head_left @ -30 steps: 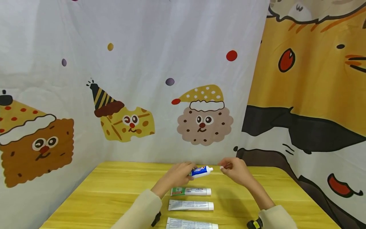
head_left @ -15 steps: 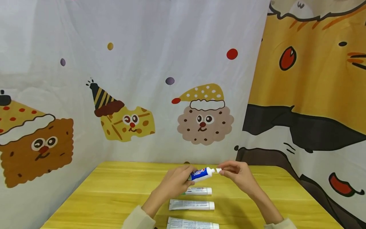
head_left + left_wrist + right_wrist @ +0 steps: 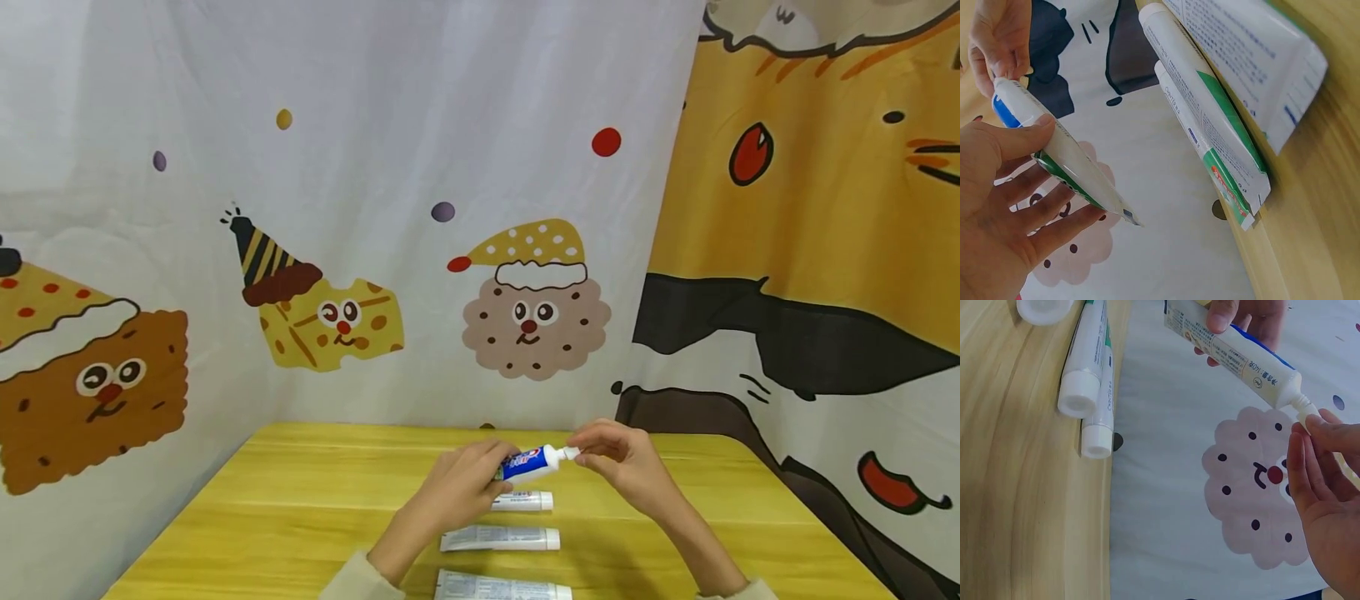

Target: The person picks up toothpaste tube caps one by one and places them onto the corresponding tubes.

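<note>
My left hand (image 3: 465,482) holds a blue and white toothpaste tube (image 3: 528,465) above the table, its nozzle pointing right. In the left wrist view the thumb lies across the tube (image 3: 1072,150), with the fingers behind it. My right hand (image 3: 630,467) pinches a small white cap (image 3: 1307,414) between thumb and fingertips. In the right wrist view the cap meets the threaded nozzle (image 3: 1298,401); how far it sits over the threads cannot be made out.
Below the hands, three toothpaste tubes lie in a row on the wooden table (image 3: 300,500): a far one (image 3: 528,501), a middle one (image 3: 502,538) and a near one (image 3: 502,586). A printed cloth (image 3: 375,400) hangs behind the table.
The right hand has brought the cap leftward from a gap beside the tube to its nozzle. The left hand has dipped slightly, still holding the tube.
</note>
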Motion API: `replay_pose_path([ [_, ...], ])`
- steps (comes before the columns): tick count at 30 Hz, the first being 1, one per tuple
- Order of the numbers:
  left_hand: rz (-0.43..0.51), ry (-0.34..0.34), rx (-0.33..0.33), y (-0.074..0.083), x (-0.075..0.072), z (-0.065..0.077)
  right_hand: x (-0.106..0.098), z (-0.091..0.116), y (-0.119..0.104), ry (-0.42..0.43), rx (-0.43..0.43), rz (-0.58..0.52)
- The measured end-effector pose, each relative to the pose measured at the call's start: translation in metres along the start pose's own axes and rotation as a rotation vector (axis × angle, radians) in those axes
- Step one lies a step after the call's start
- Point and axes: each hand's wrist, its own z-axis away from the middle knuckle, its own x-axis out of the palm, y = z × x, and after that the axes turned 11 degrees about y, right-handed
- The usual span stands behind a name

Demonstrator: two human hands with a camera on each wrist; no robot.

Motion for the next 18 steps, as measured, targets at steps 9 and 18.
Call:
replay_pose_path([
  [9, -0.023, 0.008, 0.026, 0.0018, -0.0026, 0.0035, 0.0056, 0.0013, 0.0018, -0.010, -0.032, 0.040],
  [18, -0.094, 0.023, 0.063, 0.0061, -0.0029, 0.0031, 0.0054, 0.0019, -0.0003, 0.010, -0.127, 0.220],
])
